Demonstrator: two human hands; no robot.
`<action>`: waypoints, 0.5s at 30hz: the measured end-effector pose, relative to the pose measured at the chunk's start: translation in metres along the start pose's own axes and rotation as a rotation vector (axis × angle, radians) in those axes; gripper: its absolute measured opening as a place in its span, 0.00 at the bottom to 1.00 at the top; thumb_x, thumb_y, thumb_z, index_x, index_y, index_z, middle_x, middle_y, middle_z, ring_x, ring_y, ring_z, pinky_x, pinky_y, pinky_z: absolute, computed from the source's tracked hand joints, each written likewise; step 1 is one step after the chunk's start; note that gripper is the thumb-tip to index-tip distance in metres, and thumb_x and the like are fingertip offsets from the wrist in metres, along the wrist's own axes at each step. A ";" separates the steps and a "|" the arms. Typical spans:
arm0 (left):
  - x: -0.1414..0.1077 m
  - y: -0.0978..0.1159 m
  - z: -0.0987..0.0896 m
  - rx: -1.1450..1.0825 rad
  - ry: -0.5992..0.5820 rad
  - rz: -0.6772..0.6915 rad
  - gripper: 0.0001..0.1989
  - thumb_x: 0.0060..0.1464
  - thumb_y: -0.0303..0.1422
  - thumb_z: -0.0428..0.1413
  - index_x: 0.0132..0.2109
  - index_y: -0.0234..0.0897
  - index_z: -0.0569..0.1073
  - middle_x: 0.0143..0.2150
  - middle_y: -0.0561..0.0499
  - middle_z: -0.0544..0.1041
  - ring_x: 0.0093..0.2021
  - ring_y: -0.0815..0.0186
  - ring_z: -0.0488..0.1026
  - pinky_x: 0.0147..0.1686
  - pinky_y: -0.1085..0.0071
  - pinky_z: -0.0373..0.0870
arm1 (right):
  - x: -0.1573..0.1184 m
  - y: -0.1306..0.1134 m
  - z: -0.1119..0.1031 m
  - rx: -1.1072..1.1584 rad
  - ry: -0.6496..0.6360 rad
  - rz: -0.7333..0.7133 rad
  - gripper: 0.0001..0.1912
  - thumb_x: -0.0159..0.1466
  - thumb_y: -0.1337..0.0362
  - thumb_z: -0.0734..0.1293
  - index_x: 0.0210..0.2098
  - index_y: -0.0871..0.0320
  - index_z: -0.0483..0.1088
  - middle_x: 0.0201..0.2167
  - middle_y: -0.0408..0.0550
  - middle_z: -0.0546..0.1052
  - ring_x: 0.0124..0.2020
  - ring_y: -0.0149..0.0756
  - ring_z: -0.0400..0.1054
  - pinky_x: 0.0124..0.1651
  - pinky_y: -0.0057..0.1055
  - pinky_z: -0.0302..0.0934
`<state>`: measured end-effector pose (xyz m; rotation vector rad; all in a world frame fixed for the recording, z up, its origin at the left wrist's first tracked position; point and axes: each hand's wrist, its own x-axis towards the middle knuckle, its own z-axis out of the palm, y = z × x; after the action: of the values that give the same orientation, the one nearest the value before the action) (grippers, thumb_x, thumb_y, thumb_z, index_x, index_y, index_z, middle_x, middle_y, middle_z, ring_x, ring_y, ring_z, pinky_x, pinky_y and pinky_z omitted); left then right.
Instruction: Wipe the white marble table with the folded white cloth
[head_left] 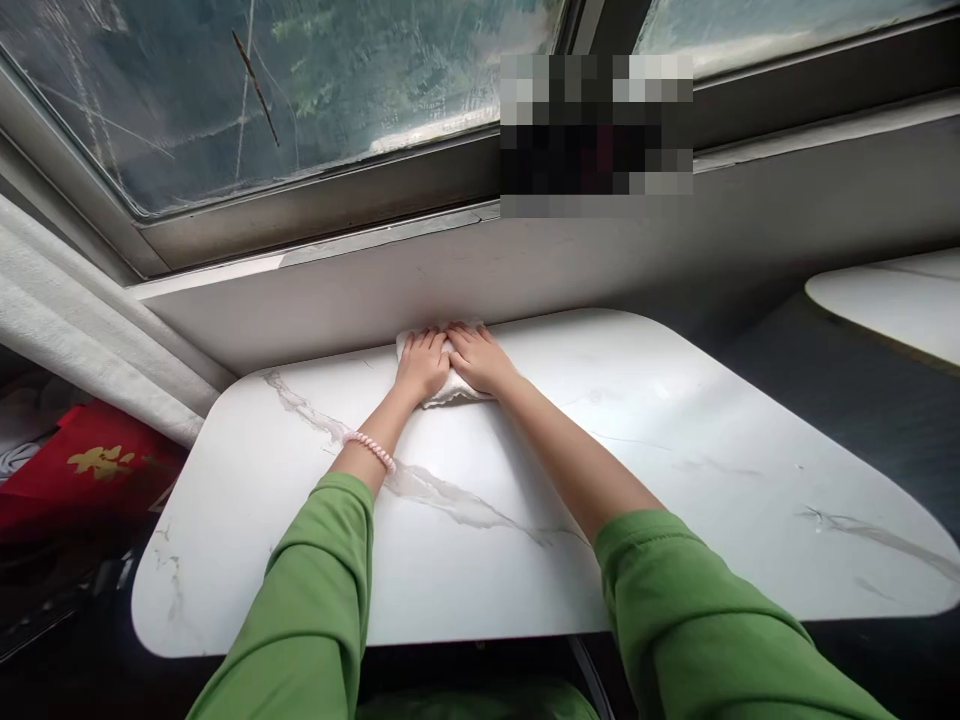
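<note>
A pale folded cloth (457, 390) lies on the white marbled table (300, 520), at the far edge beside the wall. My left hand (424, 362) presses flat on the cloth's left part, palm down, with a pink beaded bracelet (369, 450) on the wrist. Right beside it, my right hand (480, 358) rests flat on the cloth too, its fingers pointing toward the wall. Both hands have their fingers laid out over the cloth rather than wrapped round it. The cloth's middle shows between and below them.
A window (337, 90) with a metal frame rises behind the table. At the left hang a white curtain (90, 320) and, below it, a red bag (90, 465) with gold print. Another white tabletop (900, 300) stands at the right.
</note>
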<state>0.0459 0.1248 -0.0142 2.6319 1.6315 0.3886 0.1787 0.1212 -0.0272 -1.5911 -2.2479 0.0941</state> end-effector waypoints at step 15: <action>-0.109 0.102 -0.005 -0.033 -0.043 0.058 0.27 0.63 0.35 0.38 0.65 0.24 0.55 0.69 0.39 0.50 0.69 0.54 0.44 0.67 0.52 0.38 | -0.145 0.006 -0.038 -0.099 -0.072 -0.123 0.30 0.67 0.63 0.47 0.67 0.67 0.48 0.67 0.56 0.53 0.68 0.39 0.42 0.68 0.45 0.40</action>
<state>0.0884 -0.0189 -0.0159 2.6486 1.5265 0.3553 0.2389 -0.0165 -0.0324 -1.5165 -2.4348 0.0065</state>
